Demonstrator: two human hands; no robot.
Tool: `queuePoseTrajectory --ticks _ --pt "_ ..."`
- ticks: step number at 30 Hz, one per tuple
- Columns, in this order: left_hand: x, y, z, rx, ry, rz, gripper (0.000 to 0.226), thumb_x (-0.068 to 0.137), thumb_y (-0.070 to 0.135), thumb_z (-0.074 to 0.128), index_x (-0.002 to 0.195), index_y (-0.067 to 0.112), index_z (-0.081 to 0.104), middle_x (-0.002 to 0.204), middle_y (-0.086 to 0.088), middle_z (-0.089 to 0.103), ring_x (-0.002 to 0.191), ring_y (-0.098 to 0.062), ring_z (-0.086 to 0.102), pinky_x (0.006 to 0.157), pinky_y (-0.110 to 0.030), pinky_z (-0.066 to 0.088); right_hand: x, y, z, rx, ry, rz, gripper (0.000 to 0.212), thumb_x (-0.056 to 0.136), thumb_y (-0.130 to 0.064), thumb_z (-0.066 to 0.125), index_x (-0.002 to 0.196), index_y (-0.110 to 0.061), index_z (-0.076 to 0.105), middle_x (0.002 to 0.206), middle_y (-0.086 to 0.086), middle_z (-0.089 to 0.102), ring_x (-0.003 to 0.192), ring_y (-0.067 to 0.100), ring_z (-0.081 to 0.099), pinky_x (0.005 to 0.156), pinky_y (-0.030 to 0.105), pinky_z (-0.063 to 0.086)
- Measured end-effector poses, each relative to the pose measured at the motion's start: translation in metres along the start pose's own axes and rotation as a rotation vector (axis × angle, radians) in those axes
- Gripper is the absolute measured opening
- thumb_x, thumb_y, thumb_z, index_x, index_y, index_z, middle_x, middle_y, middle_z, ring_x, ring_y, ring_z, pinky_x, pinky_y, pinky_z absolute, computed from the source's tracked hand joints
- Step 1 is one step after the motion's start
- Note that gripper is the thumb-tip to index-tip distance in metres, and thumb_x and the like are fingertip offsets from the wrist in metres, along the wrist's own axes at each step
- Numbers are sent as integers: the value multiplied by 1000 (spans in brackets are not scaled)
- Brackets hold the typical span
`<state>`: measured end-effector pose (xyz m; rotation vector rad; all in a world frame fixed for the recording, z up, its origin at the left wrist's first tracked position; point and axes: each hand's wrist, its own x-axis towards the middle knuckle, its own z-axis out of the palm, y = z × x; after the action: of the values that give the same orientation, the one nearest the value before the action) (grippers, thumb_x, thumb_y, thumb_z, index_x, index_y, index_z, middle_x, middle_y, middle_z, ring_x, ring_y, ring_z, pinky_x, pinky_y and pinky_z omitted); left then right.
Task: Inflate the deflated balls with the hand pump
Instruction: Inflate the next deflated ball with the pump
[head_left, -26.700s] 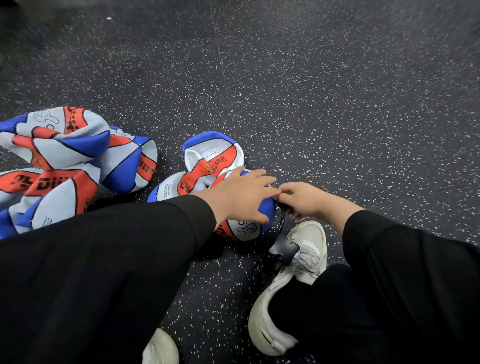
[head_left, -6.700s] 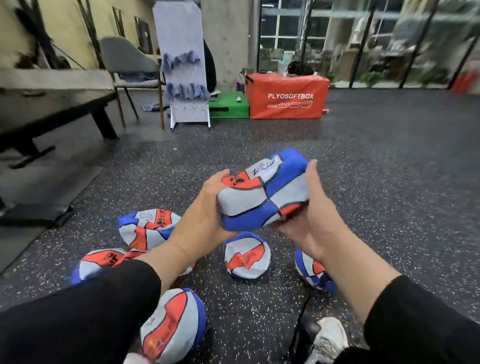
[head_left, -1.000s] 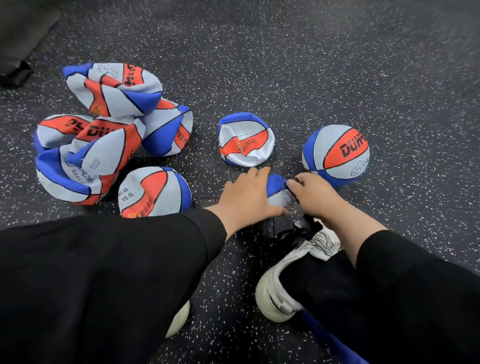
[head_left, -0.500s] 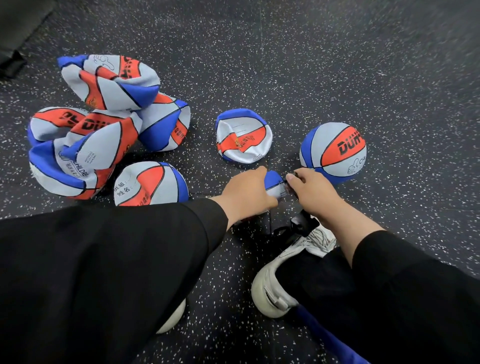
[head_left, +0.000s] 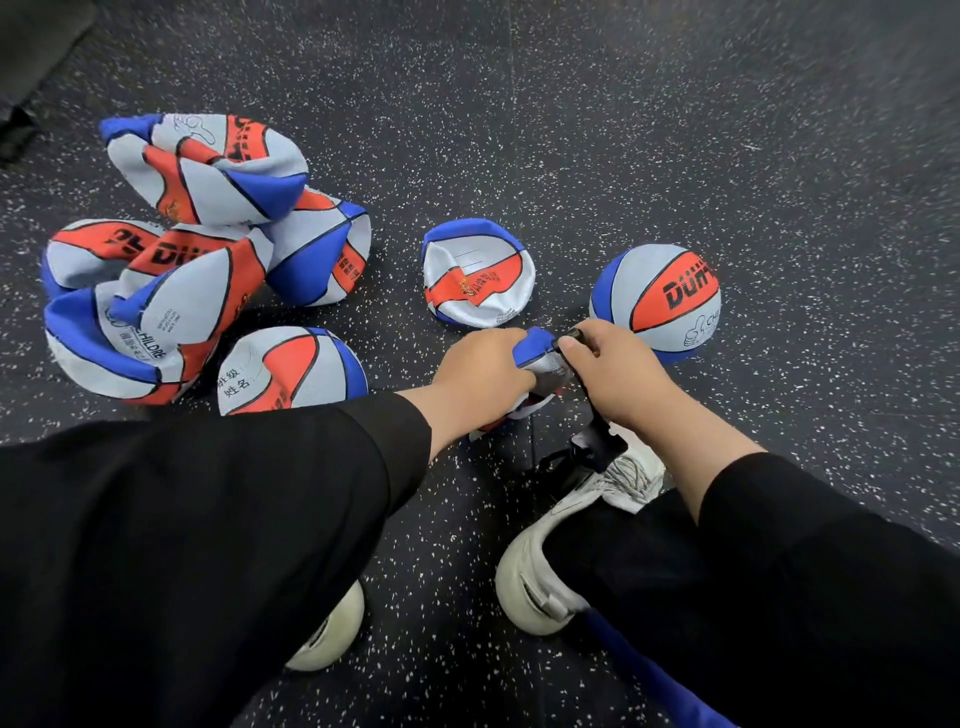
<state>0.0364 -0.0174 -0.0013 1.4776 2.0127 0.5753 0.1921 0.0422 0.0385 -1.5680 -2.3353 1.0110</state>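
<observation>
Dark rubber floor (head_left: 675, 130) flecked with white specks throughout

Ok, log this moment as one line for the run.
step: fitting pump nozzle | left hand: grips flat ball | right hand: pinches pump nozzle at ball | pump base: by shoe

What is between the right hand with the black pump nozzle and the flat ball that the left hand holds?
Nothing visible. The right hand pinches the black nozzle right against the folded ball that the left hand grips. Whether the needle is already in the valve cannot be seen.
</observation>
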Motion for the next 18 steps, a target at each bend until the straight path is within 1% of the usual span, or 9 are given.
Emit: queuePoseTrajectory --ticks 3,5,9,13,16,18 --pt "-1 2 -1 -1 7 0 25 86 27 68 71 21 49 67 6 54 61 -13 47 53 -30 30 0 -3 -3 -5 -27 -4 27 104 -33 47 92 -11 54 75 3 53 66 18 44 58 32 35" --pt "-4 3 -1 -18 15 -10 25 86 25 68 70 21 49 66 5 53 60 -14 46 53 -30 30 -1 -4 -3 -5 -26 -16 26 104 -33 48 95 -10 56 76 3 54 66 18 45 58 32 36" --pt "-7 8 0 -35 24 -21 24 87 24 66 71 19 49 65 5 53 61 -17 46 53 -31 30 -2 -5 -4 -23 -47 -28 27 103 -31 49 93 -7 54 74 3 51 65 19 42 57 33 33" --pt "-8 10 1 -31 23 -18 27 87 20 63 68 20 44 64 5 51 62 -19 45 53 -30 30 -1 -5 -2 -56 -42 -48 26 103 -29 50 93 -5 53 75 5 52 69 23 44 61 36 33" --pt "-8 11 2 -29 36 -17 29 86 19 63 66 20 42 64 5 49 63 -21 44 53 -32 29 1 -5 -1 -80 -48 -49 24 103 -28 49 87 -11 49 71 0 48 68 22 44 58 35 29" --pt "-8 9 0 13 -12 5 31 86 18 64 66 20 41 65 5 49 62 -19 44 53 -31 27 3 -1 1 -123 -84 -37 25 103 -29 49 85 -12 47 72 0 48 73 25 46 58 35 28"
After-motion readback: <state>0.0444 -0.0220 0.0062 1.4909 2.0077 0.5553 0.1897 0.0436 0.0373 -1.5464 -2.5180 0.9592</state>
